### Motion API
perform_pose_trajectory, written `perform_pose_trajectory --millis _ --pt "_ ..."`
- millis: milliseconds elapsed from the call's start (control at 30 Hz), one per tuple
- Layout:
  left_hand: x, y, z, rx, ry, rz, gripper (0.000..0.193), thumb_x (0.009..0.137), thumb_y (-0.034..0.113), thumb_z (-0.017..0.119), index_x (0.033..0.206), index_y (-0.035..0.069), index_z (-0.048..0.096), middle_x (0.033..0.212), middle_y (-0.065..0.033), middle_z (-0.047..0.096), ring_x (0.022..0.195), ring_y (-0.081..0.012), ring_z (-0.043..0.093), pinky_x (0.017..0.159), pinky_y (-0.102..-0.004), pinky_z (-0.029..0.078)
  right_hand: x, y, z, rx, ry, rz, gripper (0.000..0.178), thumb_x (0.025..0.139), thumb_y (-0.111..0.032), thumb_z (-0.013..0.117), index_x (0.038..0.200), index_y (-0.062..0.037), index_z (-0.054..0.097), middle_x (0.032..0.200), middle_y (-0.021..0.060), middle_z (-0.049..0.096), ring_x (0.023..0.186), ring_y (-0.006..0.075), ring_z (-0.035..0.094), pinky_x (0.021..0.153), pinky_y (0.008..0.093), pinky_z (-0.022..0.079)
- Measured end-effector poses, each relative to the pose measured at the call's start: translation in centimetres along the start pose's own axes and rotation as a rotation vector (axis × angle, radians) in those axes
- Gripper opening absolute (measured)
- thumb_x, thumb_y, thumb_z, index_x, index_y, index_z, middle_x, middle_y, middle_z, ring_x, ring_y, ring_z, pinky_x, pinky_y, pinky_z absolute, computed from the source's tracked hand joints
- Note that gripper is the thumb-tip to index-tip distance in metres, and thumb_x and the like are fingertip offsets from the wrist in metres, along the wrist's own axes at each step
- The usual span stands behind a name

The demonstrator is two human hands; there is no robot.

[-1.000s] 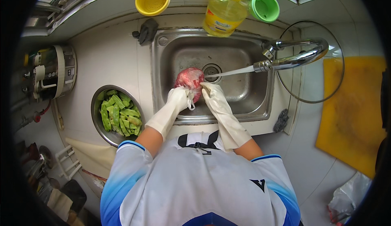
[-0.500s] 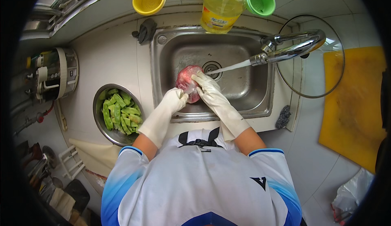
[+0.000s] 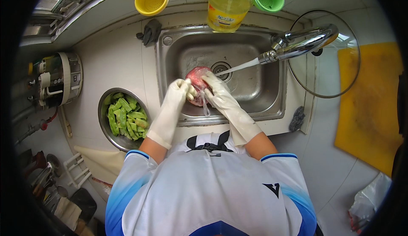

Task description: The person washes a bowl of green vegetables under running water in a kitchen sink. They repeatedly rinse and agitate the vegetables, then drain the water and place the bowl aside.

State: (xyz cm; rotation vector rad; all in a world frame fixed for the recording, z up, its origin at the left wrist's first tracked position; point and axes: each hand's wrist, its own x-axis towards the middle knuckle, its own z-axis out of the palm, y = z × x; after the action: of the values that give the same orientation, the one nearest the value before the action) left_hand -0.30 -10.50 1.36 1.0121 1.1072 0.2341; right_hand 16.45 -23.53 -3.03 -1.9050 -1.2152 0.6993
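Note:
Over the steel sink (image 3: 259, 44), red raw meat in a clear plastic bag (image 3: 197, 75) is between my hands. My right hand (image 3: 219, 93), in a cream rubber glove, grips the bag from its right side, fingers lying over the top. The same kind of glove covers my left hand (image 3: 180, 92); its fingers are curled together against the bag's left edge, hiding whatever is between them. A twisted end of the plastic hangs down toward the sink's front rim. Water runs from the chrome faucet (image 3: 306, 49) toward the drain (image 3: 222, 68), just beyond the meat.
A steel bowl of cut green beans (image 3: 125, 119) stands left of the sink. Behind it are a yellow soap bottle (image 3: 229, 10) and a dark cloth (image 3: 151, 32). To the right are a glass lid (image 3: 325, 89), a scouring pad (image 3: 296, 119) and a yellow cutting board (image 3: 369, 108).
My left fingers have moved up and slightly away along the bag's left side. A twisted end of plastic now hangs below the meat. My right hand stays on the bag; water keeps running.

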Motion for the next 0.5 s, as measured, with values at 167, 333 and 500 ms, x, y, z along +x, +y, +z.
perform_pose_trajectory --millis 167,333,500 --pt "1.3 -1.0 -0.9 0.599 -0.047 0.191 0.016 0.102 0.015 0.071 0.101 -0.001 0.073 0.095 -0.0151 0.077 0.083 -0.0254 0.074 0.082 -0.0366 0.06 -1.4 -3.8 -3.5 -0.044 -0.063 0.279 0.037 0.087 -0.028 0.085 0.112 -0.0027 0.077 0.108 0.0234 0.077 0.109 0.0421 0.072 0.099 0.0482 0.057" --pt "0.9 -0.2 1.0 0.962 -0.058 0.463 0.011 0.096 0.009 0.076 0.105 0.004 0.08 0.1 -0.0226 0.075 0.093 -0.045 0.072 0.084 -0.0472 0.06 0.5 -6.1 -4.4 -0.449 -0.611 0.584 0.052 0.089 -0.051 0.082 0.109 -0.003 0.078 0.117 0.0234 0.076 0.11 0.0409 0.073 0.098 0.0467 0.058" --pt "0.7 1.7 0.4 1.236 -0.062 0.97 0.037 0.091 0.012 0.074 0.126 0.02 0.079 0.136 -0.0191 0.072 0.119 -0.0406 0.071 0.106 -0.0461 0.056 -0.6 -3.4 -3.7 0.084 -0.611 0.479 0.038 0.104 -0.037 0.065 0.092 -0.002 0.074 0.088 0.0155 0.075 0.086 0.0277 0.074 0.079 0.0393 0.057"
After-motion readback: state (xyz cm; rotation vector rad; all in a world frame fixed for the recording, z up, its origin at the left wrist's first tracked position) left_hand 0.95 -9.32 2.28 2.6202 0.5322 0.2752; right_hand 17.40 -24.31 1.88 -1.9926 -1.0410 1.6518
